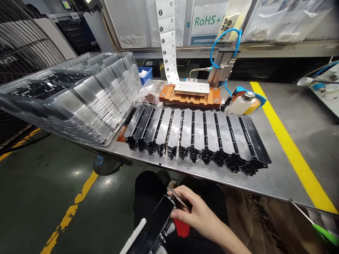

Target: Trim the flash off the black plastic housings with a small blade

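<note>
My right hand (198, 211) pinches a thin silver strip (178, 197) at the end of a glossy black rectangular part (152, 227), low in the view above my lap. A white strip (133, 236) lies along the part's near side. My left hand is out of view. Farther off, on the steel table (280, 183), a row of several black parts with silver plates (193, 132) stands side by side, apart from my right hand.
Stacked transparent plastic trays (87, 95) fill the table's left side. Behind the row stand an orange fixture (189, 93), a pneumatic slide with blue tubing (225, 60), a label strip (167, 38) and a plastic bottle (242, 104). A green-handled tool (325, 234) pokes in lower right.
</note>
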A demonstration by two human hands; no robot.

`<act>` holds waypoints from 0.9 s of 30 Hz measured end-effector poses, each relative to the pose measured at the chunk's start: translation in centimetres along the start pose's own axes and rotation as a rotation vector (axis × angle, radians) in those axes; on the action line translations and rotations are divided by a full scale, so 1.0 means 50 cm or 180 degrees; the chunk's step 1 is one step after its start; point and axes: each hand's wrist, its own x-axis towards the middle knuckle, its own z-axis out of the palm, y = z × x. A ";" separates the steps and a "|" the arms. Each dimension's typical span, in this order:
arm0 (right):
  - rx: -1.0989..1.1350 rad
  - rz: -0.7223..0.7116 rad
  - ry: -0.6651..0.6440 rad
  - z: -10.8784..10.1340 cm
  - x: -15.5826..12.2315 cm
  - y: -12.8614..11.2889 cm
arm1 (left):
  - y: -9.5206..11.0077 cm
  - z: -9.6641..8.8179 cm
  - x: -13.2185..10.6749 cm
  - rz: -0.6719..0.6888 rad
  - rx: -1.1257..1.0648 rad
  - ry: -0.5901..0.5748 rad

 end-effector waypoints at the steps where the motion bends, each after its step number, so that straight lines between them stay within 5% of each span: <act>1: 0.0042 0.0036 0.0124 0.002 -0.002 0.007 | 0.000 0.003 -0.002 0.0171 -0.0056 0.0022; 8: 0.0457 0.0357 0.1301 0.066 0.002 0.072 | 0.032 0.074 -0.035 0.1882 -0.0564 0.0150; 12: 0.0503 -0.0100 0.1212 0.149 -0.004 0.073 | 0.029 0.116 -0.017 0.2804 -0.0755 0.0543; 15: 0.0154 -0.0537 0.0765 0.183 -0.018 0.075 | 0.030 0.112 0.004 0.2889 -0.0683 0.0845; 18: -0.0191 -0.0506 0.0350 0.176 -0.030 0.087 | 0.047 0.102 0.010 0.2902 -0.0594 0.1096; 25: -0.2158 -0.1251 0.0891 0.144 -0.038 0.085 | 0.060 0.121 -0.011 0.2841 -0.0857 0.1626; 27: -0.2411 -0.1346 0.0941 0.143 -0.036 0.076 | 0.055 0.120 -0.013 0.2666 -0.0845 0.1462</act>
